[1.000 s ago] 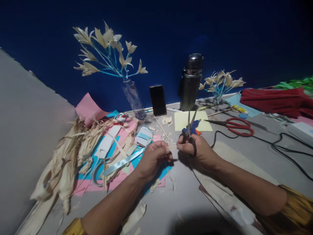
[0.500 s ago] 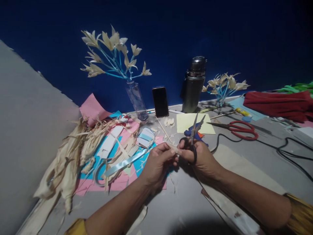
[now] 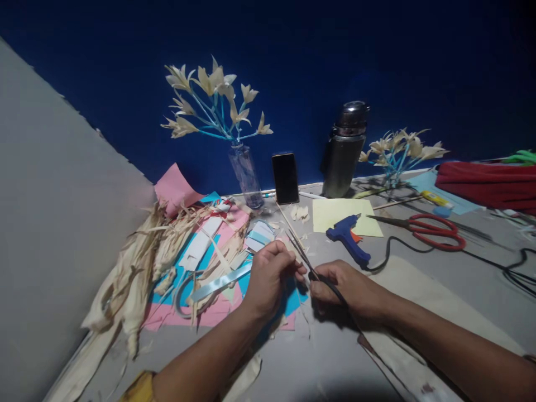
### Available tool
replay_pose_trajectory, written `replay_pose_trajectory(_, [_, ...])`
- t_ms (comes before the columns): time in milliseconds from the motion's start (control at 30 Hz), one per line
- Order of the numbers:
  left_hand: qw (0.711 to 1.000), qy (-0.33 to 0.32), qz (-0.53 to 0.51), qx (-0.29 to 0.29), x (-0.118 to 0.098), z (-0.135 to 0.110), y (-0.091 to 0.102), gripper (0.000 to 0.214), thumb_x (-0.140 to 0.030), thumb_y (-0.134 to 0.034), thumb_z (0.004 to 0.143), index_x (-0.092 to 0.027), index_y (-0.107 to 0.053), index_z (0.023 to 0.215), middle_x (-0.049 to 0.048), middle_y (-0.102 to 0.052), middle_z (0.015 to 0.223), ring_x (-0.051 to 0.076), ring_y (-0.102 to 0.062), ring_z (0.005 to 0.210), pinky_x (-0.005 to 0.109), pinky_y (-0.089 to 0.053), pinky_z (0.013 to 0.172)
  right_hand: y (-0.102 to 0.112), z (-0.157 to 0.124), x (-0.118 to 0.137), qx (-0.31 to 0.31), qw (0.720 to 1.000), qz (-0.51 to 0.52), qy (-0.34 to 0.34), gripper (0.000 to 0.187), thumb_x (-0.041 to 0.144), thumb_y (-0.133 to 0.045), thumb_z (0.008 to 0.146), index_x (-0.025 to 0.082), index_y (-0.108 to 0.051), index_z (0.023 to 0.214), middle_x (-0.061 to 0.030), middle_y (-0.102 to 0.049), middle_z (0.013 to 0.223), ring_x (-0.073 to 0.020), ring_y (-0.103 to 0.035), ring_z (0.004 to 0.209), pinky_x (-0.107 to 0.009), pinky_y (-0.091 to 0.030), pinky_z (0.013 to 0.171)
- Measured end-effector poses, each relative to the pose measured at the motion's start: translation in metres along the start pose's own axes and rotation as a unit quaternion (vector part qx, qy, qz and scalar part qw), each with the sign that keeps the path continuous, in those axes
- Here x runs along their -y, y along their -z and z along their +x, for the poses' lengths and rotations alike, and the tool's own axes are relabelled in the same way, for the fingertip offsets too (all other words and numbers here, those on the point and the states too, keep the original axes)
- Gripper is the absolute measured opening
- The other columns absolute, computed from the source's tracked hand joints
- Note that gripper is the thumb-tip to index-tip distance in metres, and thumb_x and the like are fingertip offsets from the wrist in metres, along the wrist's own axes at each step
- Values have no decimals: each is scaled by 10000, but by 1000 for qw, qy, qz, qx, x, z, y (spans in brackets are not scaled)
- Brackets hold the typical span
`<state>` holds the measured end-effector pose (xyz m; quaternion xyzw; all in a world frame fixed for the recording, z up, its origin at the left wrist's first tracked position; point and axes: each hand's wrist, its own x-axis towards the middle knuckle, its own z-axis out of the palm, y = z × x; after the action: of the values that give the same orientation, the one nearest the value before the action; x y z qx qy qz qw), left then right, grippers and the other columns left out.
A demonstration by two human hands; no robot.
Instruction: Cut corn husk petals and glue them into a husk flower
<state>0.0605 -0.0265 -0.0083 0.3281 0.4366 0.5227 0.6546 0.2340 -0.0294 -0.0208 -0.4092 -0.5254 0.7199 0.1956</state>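
My right hand (image 3: 345,287) is closed around the handles of black-handled scissors (image 3: 302,252). Their blades look nearly together and point up and left, just beyond the fingertips of my left hand (image 3: 270,273). The left thumb and fingers are pinched together; whatever they hold is hidden behind them. Under and beside the left hand lie blue and pink paper sheets, a pale blue ribbon (image 3: 221,283) and a ribbon-wrapped white card (image 3: 259,237). Above my right hand rests a blue glue gun (image 3: 348,237), partly on a yellow paper (image 3: 320,215).
Dried corn husks (image 3: 136,290) are heaped on the left. At the back stand a clear vase (image 3: 247,176) of husk flowers, a phone (image 3: 285,178) and a steel flask (image 3: 345,153). Red-handled scissors (image 3: 438,231), a black cord (image 3: 389,257) and a red cloth (image 3: 486,184) lie to the right.
My hands have drawn apart; a pale husk piece that showed between them is out of sight. The scissor blades have closed and swung left. The glue gun is now uncovered, and the view has shifted.
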Motion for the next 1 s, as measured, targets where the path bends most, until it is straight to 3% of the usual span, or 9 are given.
replay_pose_trajectory(400, [1000,5,5,-4,-2,-1,0,152,-164,-646,693,-173,-519,611,16,-641,550,136,-593,478,248,-469,535,-2,0,0,-11,999,-31,-34,358,450,-720,798,172,-540,663,-1,-637,557,-54,-430,371,-159,-273,344])
replay_pose_trajectory(667, [1000,-2,11,3,-2,1,2,162,-172,-654,717,-174,-521,626,21,-628,590,132,-590,527,242,-463,543,-2,3,-1,-30,999,-12,-34,317,360,-711,775,172,-538,587,36,-544,437,-54,-379,348,-176,-236,347])
replay_pose_trajectory(867, [993,74,-93,-13,-4,3,2,233,-174,-738,686,-182,-506,682,-16,-578,619,107,-572,577,205,-454,555,1,7,-9,-43,998,41,22,448,583,-694,815,156,-589,728,-14,-646,607,-58,-410,393,-174,-272,355])
replay_pose_trajectory(1000, [989,87,-114,-24,-5,3,0,262,-174,-770,650,-179,-512,691,-16,-580,641,97,-557,569,196,-448,543,3,6,-9,-4,998,29,51,595,741,-631,799,146,-602,802,-40,-655,666,-64,-420,429,-178,-289,369])
